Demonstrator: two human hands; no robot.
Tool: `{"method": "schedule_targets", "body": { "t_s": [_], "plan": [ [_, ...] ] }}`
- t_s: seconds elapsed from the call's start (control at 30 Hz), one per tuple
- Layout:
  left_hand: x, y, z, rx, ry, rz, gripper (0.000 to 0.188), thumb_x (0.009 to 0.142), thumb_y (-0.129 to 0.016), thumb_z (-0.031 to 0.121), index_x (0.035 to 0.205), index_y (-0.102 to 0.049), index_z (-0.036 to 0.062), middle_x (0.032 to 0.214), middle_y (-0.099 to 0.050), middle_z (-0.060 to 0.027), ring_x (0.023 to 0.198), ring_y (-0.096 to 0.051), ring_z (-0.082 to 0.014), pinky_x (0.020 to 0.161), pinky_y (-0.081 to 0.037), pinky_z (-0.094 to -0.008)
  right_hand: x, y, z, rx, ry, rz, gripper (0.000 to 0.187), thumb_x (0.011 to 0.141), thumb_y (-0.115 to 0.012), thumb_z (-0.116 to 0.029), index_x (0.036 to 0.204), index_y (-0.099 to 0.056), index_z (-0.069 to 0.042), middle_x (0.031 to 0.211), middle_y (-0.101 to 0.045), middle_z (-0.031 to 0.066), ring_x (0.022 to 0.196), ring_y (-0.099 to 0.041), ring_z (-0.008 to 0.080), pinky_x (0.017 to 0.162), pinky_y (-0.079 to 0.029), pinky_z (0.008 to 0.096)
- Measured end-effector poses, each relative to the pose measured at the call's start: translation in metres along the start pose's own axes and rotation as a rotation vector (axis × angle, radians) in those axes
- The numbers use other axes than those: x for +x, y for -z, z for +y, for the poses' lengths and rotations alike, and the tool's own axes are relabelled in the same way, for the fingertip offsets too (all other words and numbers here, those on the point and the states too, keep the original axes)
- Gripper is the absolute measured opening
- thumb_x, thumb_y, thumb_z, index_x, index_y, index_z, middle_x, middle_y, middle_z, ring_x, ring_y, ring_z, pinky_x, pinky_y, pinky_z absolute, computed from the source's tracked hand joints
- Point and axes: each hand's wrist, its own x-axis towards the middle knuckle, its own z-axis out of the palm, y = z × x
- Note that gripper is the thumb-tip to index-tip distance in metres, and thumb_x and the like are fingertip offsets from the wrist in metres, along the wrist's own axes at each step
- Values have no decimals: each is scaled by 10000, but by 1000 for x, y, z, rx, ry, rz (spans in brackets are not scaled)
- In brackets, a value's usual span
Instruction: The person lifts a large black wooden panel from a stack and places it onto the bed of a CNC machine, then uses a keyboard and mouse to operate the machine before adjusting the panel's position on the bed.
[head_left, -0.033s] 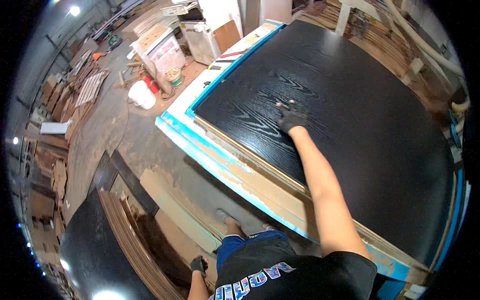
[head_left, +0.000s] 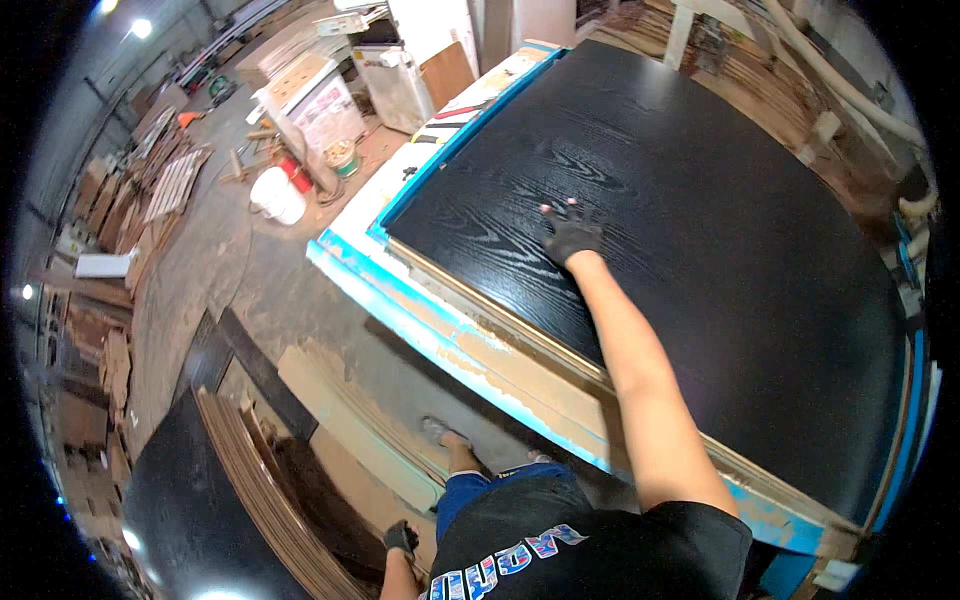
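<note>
My right hand, in a dark glove with bare fingertips, lies open on a large black wood-grained panel. Its fingers are spread and nothing is in them. The panel has a straight near edge and a curved far right side; it rests on pale boards edged with blue. Low at my side hangs my left hand, gloved too, close to a stack of brown boards. It is small and dark in view, so how its fingers lie cannot be made out.
A second black panel lies at the lower left beside the brown stack. On the floor stand a white bucket, a red container and a tub. Scrap boards lie farther left; a pale hose hangs far right.
The view has shifted slightly, so the scene sits a little farther left. My right hand stays on the same part of the black panel, its fingers a bit more spread.
</note>
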Motion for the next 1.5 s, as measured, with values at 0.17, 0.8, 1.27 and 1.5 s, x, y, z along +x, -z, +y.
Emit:
{"method": "schedule_targets", "body": {
  "t_s": [0.17,0.8,1.27,1.5],
  "plan": [
    [65,33,37,88,99,-29,178,909,-587,228,903,-604,51,689,-621,-103,550,-588,-216,496,-450,-341,53,-7,-71,3,-68,8,644,888,-460,-570,1495,-350,-387,1615,-209,117,1470,-179,397,1111,-180,676],
    [274,-152,673,374,-355,-273,208,913,-612,305,964,-605,104,736,-660,-51,587,-613,-215,478,-429,-341,165,-39,-197,21,-643,186,628,943,-393,-564,1518,-318,-320,1619,-185,134,1488,-128,385,1151,-86,643],
    [364,-84,924,594,-282,221,305,970,-564,342,1160,-627,112,964,-648,-106,841,-612,-253,721,-490,-394,267,-37,-208,75,-1086,174,662,975,-292,-568,1560,-214,-268,1637,-147,18,1504,-121,297,1206,-103,510],
    [439,-141,961,686,-114,0,264,928,-567,316,1029,-670,95,950,-668,-151,874,-645,-293,731,-514,-431,290,-52,-252,-17,-1069,259,618,969,-392,-483,1524,-316,-222,1605,-255,38,1473,-234,276,1189,-166,464]
  ]
}}
